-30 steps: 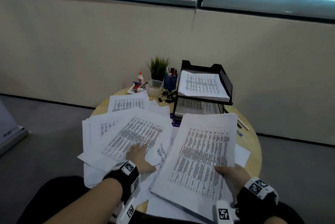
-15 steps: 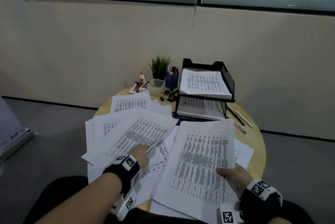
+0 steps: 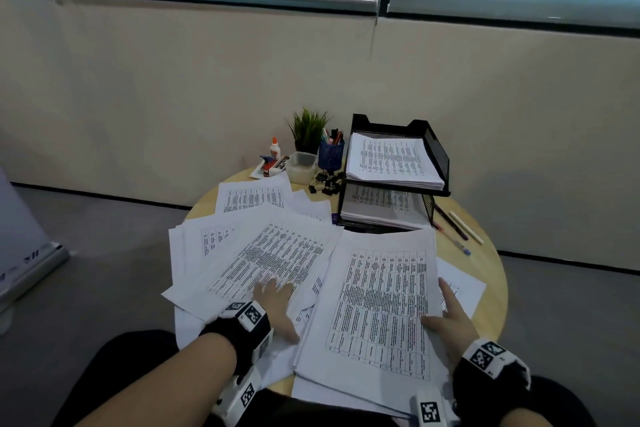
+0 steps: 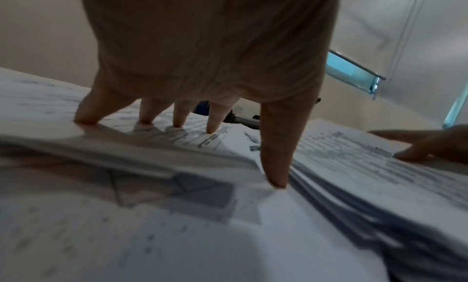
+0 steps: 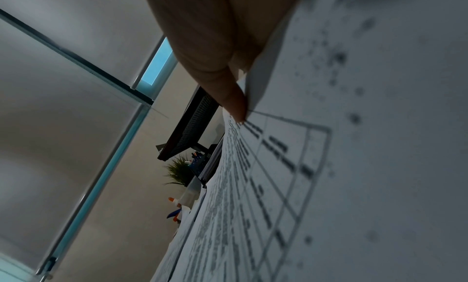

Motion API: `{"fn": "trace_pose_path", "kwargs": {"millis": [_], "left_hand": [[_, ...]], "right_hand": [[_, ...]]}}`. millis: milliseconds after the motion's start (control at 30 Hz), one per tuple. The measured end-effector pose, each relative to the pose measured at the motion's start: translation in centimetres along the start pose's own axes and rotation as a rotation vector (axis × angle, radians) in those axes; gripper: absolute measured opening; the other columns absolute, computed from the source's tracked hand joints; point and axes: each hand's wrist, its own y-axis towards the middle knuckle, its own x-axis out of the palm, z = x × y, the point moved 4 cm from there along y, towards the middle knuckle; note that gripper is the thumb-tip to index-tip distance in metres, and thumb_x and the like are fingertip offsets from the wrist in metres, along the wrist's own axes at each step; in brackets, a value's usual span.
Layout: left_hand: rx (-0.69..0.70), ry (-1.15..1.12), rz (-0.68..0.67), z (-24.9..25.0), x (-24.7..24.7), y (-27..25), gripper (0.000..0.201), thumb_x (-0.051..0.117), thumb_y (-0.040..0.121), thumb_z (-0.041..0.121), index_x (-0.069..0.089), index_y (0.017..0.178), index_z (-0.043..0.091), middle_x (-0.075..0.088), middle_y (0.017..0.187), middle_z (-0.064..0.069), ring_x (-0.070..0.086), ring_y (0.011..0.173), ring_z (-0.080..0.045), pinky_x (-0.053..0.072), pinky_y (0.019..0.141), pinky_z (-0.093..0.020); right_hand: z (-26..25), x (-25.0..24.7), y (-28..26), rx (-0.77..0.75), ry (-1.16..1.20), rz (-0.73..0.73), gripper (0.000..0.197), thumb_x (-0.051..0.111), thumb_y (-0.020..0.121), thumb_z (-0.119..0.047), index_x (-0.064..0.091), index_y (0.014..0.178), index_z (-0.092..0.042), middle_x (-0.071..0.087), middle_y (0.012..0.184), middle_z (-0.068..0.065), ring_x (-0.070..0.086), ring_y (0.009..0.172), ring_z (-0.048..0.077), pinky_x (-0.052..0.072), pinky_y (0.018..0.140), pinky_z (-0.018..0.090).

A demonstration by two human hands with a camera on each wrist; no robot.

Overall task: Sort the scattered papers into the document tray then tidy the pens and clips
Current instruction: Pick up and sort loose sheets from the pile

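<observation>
Printed sheets (image 3: 263,253) lie scattered over the left half of a round wooden table (image 3: 491,274). My left hand (image 3: 273,298) lies flat on them with fingers spread and straight; in the left wrist view the fingertips (image 4: 211,129) press the paper. My right hand (image 3: 446,319) grips a thick stack of papers (image 3: 377,305) at its right edge, thumb (image 5: 234,104) on top, the other fingers hidden beneath. A black two-tier mesh document tray (image 3: 438,153) at the back right holds papers on both levels. Pens (image 3: 457,226) lie right of it; black binder clips (image 3: 323,182) lie left of it.
A blue pen cup (image 3: 330,155), a small potted plant (image 3: 306,129), a clear plastic tub (image 3: 302,167), a glue bottle (image 3: 274,148) and a stapler (image 3: 272,165) stand at the table's back edge. A beige wall rises behind. Grey floor surrounds the table.
My left hand has shifted a little on the scattered sheets and now lies flat with fingers spread. The right hand keeps its hold on the stack, which has settled slightly lower.
</observation>
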Motion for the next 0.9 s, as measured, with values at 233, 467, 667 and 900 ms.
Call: {"fn": "trace_pose_path", "kwargs": {"millis": [233,467,667,900], "left_hand": [[0.001,-0.242,0.186,-1.0,-1.1,0.2,0.03,0.052,0.086,0.005,0.045,0.114,0.013,0.053,0.11,-0.004,0.053,0.093,-0.018,0.05,0.08,-0.029],[0.186,-0.467,0.267,2.0,-3.2,-1.4,0.03,0.045,0.09,0.009,0.034,0.065,0.022,0.039,0.067,0.005,0.036,0.058,-0.008,0.028,0.053,-0.021],[0.399,-0.572,0.125,7.8,-1.8,-1.8,0.02,0.053,0.091,0.021,0.043,0.073,0.019,0.039,0.07,0.006,0.042,0.07,-0.016,0.026,0.058,-0.022],[0.536,-0.694,0.046,12.6,0.2,-2.7,0.006,0.057,0.09,0.021,0.054,0.09,0.015,0.049,0.086,-0.004,0.045,0.079,-0.014,0.032,0.066,-0.026]], "right_hand": [[0.8,-1.2,1.6,-0.053,-0.125,0.041,0.086,0.039,0.085,0.025,0.023,0.147,-0.032,0.041,0.144,0.011,0.045,0.128,0.037,0.032,0.108,0.056],[1.0,-0.6,1.1,-0.013,-0.107,0.057,0.039,0.036,0.085,0.024,0.062,0.106,0.004,0.05,0.135,0.025,0.045,0.121,0.028,0.037,0.097,0.029],[0.9,-0.1,1.3,0.02,-0.003,0.101,0.02,0.046,0.09,0.011,0.065,0.09,0.004,0.061,0.116,0.019,0.064,0.096,0.022,0.039,0.104,0.035],[0.3,1.4,0.4,0.006,0.088,0.047,0.022,0.05,0.091,0.005,0.056,0.111,0.013,0.064,0.095,0.015,0.06,0.083,0.024,0.056,0.062,0.014]]}}
